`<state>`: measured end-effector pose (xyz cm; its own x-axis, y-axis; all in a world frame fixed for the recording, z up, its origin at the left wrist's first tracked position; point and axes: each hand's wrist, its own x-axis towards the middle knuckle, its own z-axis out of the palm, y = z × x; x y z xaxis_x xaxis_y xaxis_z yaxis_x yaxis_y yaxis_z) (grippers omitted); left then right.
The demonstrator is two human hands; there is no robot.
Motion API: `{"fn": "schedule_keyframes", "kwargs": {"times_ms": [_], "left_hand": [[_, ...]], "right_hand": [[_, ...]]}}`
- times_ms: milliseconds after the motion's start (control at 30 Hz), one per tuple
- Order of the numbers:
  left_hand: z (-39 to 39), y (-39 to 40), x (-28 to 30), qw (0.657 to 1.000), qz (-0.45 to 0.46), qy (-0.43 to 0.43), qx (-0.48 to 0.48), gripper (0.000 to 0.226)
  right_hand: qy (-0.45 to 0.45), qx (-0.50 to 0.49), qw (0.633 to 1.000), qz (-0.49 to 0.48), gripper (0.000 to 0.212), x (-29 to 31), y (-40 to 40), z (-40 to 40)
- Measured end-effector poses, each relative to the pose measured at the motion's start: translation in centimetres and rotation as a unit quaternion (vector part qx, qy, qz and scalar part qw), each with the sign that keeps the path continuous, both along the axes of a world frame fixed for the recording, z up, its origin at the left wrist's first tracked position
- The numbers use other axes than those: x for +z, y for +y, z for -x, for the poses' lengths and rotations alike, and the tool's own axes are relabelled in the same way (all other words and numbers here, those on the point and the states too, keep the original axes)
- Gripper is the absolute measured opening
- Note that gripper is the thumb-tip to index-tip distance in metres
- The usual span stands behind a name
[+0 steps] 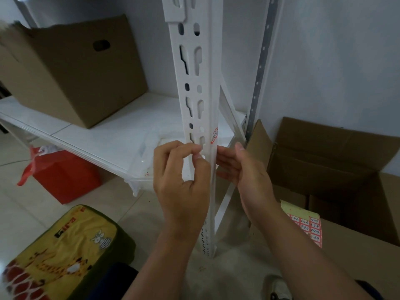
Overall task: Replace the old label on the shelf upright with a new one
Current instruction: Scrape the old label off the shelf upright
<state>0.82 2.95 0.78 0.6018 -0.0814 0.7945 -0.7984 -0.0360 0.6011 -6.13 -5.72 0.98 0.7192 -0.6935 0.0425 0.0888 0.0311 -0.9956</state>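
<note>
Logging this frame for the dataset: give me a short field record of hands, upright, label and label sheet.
upright: white slotted shelf upright, vertical
label: red-printed label on the upright's right edge, above the hands
left hand: left hand, fingertips pinched at the upright's front; what they pinch is unclear
right hand: right hand, fingers straight behind the upright
label sheet: red label sheet on the cardboard box

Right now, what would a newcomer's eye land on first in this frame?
Dead centre, the white slotted shelf upright with a small red-printed label on its edge, and both hands just below it: the left hand pinching at the post's front, the right hand flat against its side. Next, the sheet of red numbered labels on the open cardboard box at right.
</note>
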Motion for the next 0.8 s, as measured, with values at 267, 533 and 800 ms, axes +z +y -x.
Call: {"fn": "schedule_keyframes", "kwargs": {"times_ms": [267,533,800], "left_hand": [[0.1,0.1,-0.2,1.0,0.001,0.003,-0.025,0.01],[-0.7,1.3,0.0,0.996,-0.006,0.086,-0.033,0.006],[-8.3,1.7,-2.1,0.93,-0.284,0.227,0.042,0.05]], "right_hand": [[-0.002,-0.016,1.0,0.014,0.041,-0.2,0.2,-0.1],[-0.008,-0.034,0.999,0.012,0.043,-0.1,0.4,-0.2],[-0.028,-0.044,0.999,-0.006,0.045,-0.1,0.5,-0.5]]}}
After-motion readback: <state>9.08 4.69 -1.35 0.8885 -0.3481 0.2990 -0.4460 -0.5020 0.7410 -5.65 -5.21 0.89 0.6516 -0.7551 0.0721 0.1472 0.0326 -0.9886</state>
